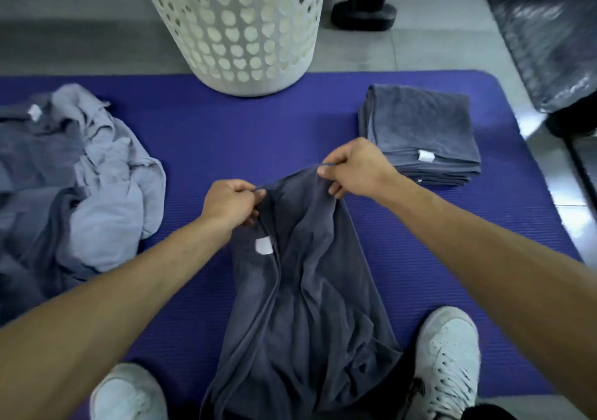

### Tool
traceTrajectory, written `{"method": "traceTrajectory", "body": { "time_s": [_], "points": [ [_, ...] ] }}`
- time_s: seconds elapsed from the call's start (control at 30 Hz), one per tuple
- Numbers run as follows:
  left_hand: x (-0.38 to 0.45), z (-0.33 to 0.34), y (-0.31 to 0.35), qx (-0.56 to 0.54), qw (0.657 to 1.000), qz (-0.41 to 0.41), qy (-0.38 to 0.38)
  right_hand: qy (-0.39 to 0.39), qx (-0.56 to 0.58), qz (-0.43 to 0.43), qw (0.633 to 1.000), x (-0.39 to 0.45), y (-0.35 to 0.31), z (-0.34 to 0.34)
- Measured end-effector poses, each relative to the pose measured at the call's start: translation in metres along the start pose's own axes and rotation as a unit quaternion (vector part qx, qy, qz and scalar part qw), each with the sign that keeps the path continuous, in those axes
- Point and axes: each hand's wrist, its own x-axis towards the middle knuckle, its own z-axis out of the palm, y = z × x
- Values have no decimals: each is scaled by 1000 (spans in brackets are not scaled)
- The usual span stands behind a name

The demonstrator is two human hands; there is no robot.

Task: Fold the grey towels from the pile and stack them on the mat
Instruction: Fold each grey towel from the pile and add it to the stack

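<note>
My left hand [230, 202] and right hand [354, 168] each pinch the top hem of a dark grey terry towel [303, 306], limp and creased, draped over the ribbed purple mat [226, 135]. Folded stack [420, 135] right; rumpled pile [74, 174] left.

A dark slate-grey terry towel [300, 290] bearing a small white label [264, 246] hangs in the centre of the frame over a deep violet-blue foam mat [226, 129] with fine ribbing. At the left edge lies a crumpled pile of pale and darker grey towels [71, 174]. At right, a folded stack of slate-grey towels [420, 129] shows a white tag. Top centre stands a cream-white plastic laundry basket [239, 25] patterned with rows of round holes. Two white lace-up sneakers [449, 361] sit low in the frame; the floor [420, 48] is pale grey tile.
</note>
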Motion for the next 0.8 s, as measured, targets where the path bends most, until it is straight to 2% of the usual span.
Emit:
{"method": "traceTrajectory", "body": {
  "time_s": [0.13, 0.3, 0.4, 0.43, 0.5, 0.57, 0.6, 0.7, 0.8],
  "points": [
    [-46, -54, 52, 14, 1000, 25, -7, -23, -14, -12, 1000, -55, -66, -37],
    [-123, -108, 115, -3, 995, 96, -20, 58, -57, -64, 995, -141, -139, -78],
    [-166, -128, 137, -20, 989, 142, -20, 94, -76, -69, 990, -197, -158, -94],
    [-179, -133, 143, -36, 986, 163, -9, 119, -67, -72, 988, -214, -159, -98],
    [-207, -140, 150, -109, 968, 222, 50, 227, -44, -111, 967, -248, -156, -101],
    [-233, -145, 146, -187, 926, 300, 134, 336, -17, -163, 927, -275, -146, -98],
    [-243, -145, 140, -190, 914, 325, 152, 357, -15, -176, 917, -284, -139, -96],
    [-264, -137, 114, -72, 947, 298, 99, 317, -51, -137, 937, -305, -117, -89],
    [-272, -140, 110, -77, 947, 295, 103, 296, 16, -126, 947, -321, -107, -83]
  ]
}}
